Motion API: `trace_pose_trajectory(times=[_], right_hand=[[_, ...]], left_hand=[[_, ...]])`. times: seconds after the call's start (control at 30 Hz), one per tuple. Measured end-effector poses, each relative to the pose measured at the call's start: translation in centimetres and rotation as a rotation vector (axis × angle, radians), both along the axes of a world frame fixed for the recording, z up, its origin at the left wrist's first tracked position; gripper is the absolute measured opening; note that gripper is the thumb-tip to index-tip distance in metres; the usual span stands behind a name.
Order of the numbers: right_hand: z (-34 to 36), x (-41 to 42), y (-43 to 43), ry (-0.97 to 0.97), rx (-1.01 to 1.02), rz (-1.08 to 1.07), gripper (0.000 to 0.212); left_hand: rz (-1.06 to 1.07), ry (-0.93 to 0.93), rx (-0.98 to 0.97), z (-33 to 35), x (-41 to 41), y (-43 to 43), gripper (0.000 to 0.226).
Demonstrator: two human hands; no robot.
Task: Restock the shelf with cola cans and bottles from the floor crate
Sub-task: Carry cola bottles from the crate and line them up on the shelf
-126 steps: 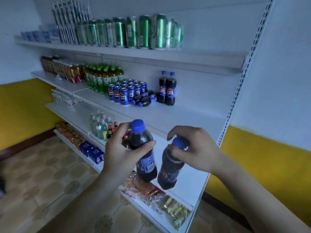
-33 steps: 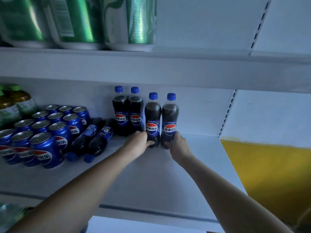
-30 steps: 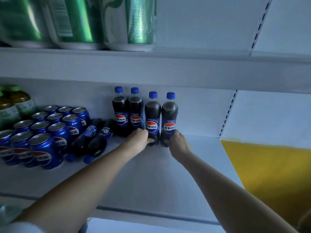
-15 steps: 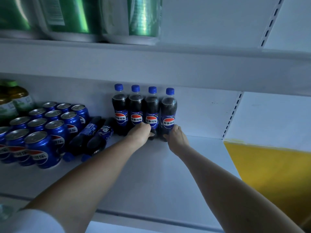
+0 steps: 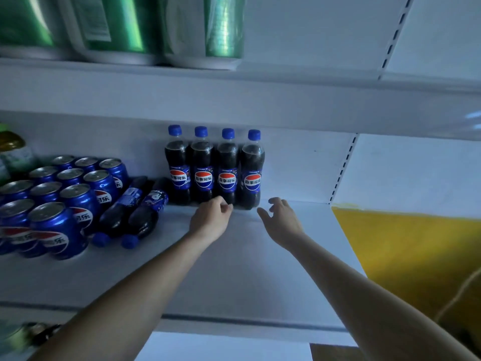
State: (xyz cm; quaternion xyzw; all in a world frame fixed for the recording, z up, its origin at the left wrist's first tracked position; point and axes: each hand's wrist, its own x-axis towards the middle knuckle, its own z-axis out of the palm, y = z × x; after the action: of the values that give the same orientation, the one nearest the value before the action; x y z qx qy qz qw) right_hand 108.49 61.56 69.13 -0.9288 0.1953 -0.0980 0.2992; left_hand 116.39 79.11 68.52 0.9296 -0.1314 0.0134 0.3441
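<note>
Head view: left hand (image 5: 210, 220) and right hand (image 5: 282, 220) hang empty and slack before the bottles (image 5: 214, 168). A stray knuckle could topple them (they stand touching).

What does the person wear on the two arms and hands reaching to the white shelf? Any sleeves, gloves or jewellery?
No gloves or rings show on the left hand or the right hand. The left forearm and the right forearm are bare to the picture's edge: no sleeve, watch or bracelet.
</note>
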Motion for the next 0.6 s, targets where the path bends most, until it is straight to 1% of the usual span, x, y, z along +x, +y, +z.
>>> trace_pose_trajectory(times=[0.03, 0.1, 0.13, 0.17, 0.23, 0.33, 0.43, 0.5, 0.6], right_hand=[[0.0, -1.3, 0.1, -0.035, 0.088, 0.008, 0.042], [0.3, -4.3, 0.7, -0.084, 0.343, 0.031, 0.021], [0.6, -5.9, 1.0, -0.116, 0.477, 0.051, 0.018], [0.9, -7.4, 1.3, -0.151, 0.601, 0.065, 0.020], [1.9, -10.6, 1.7, -0.242, 0.799, 0.048, 0.030], [3.1, -15.5, 2.3, -0.382, 1.052, -0.022, 0.040], [3.4, -20.6, 2.6, -0.441, 1.230, -0.084, 0.040], [2.9, -23.8, 2.4, -0.468, 1.274, -0.132, 0.037], [1.8, -28.4, 1.8, -0.515, 1.250, -0.195, 0.032]], left_hand=[[-0.026, 0.048, -0.160, 0.2, -1.2, 0.2, 0.021], [-0.084, 0.126, -0.455, 1.2, -4.2, 0.4, 0.020], [-0.111, 0.155, -0.576, 1.7, -5.8, 0.6, 0.021], [-0.136, 0.188, -0.685, 2.3, -7.5, 0.8, 0.022], [-0.170, 0.236, -0.839, 3.1, -10.4, 1.1, 0.024], [-0.177, 0.291, -0.955, 3.7, -14.6, 1.2, 0.027], [-0.180, 0.376, -1.058, 4.2, -18.9, 1.0, 0.031], [-0.192, 0.437, -1.099, 4.1, -21.5, 0.6, 0.033], [-0.240, 0.553, -1.147, 3.6, -25.2, -0.1, 0.032]])
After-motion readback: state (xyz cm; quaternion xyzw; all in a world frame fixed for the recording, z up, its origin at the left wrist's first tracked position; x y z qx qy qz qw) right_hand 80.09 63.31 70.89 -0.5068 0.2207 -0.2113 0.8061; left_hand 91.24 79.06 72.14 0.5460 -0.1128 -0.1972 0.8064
